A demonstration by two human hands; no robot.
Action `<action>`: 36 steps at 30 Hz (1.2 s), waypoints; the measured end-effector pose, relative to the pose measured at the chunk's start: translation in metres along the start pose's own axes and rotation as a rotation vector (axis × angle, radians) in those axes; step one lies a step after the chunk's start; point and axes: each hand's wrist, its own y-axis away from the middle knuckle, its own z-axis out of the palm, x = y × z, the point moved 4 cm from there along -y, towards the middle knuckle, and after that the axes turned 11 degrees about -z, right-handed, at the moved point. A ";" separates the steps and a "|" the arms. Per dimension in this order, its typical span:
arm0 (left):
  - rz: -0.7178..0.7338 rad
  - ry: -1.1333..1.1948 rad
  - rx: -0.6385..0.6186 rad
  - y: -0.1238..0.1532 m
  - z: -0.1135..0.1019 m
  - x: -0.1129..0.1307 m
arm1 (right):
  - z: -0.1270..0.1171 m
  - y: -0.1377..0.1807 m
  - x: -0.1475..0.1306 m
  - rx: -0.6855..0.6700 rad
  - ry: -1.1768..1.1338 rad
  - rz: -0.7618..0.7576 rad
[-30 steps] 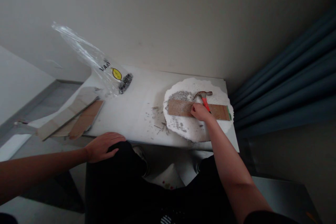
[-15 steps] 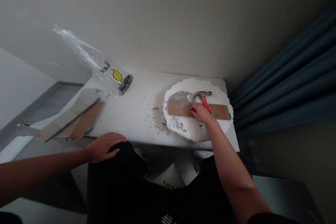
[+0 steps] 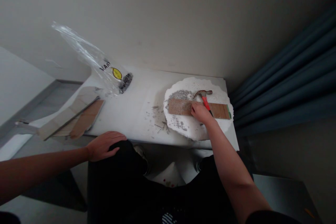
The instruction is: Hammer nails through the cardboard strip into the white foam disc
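My right hand (image 3: 200,111) rests over a brown cardboard strip (image 3: 180,107), its fingers pinched together at the strip's middle; whatever they hold is hidden or too small to name. The strip is dotted with many small marks or holes and lies on a rough-edged white round slab (image 3: 187,127). A claw hammer (image 3: 205,102) with a red handle lies across the strip just beyond my hand. Grey granules (image 3: 181,94) are heaped at the slab's upper left. My left hand (image 3: 106,146) lies flat, fingers stretched, on my left knee.
A clear plastic bag (image 3: 98,64) with dark contents at its bottom stands at the table's back left. Cardboard pieces (image 3: 86,120) lie at the left edge. Loose nails (image 3: 161,126) and crumbs are scattered left of the slab. A blue curtain (image 3: 294,73) hangs at the right.
My right fingers have curled in a little more over the strip. The left hand, hammer and strip stay in place; the view has shifted slightly.
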 end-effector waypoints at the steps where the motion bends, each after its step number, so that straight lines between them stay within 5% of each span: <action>1: -0.006 0.001 -0.004 0.000 0.000 0.001 | -0.001 0.000 0.001 0.005 -0.001 0.001; 12: 0.013 0.022 0.041 0.001 -0.004 0.009 | -0.012 0.005 0.002 0.043 -0.086 -0.053; 19: -0.011 0.011 0.017 0.001 -0.004 0.008 | -0.053 0.020 0.002 0.545 -0.328 -0.029; 24: -0.021 0.034 0.009 0.000 -0.002 0.010 | -0.015 0.020 -0.081 0.329 -0.266 -0.383; 28: -0.016 0.049 0.032 -0.001 -0.003 0.010 | 0.027 0.014 -0.127 0.176 -0.127 -0.476; 32: -0.009 0.046 0.029 -0.001 -0.004 0.010 | 0.039 0.000 -0.124 0.153 -0.067 -0.411; 36: -0.020 0.029 -0.014 -0.001 -0.006 0.011 | 0.010 -0.013 -0.086 0.330 -0.192 -0.212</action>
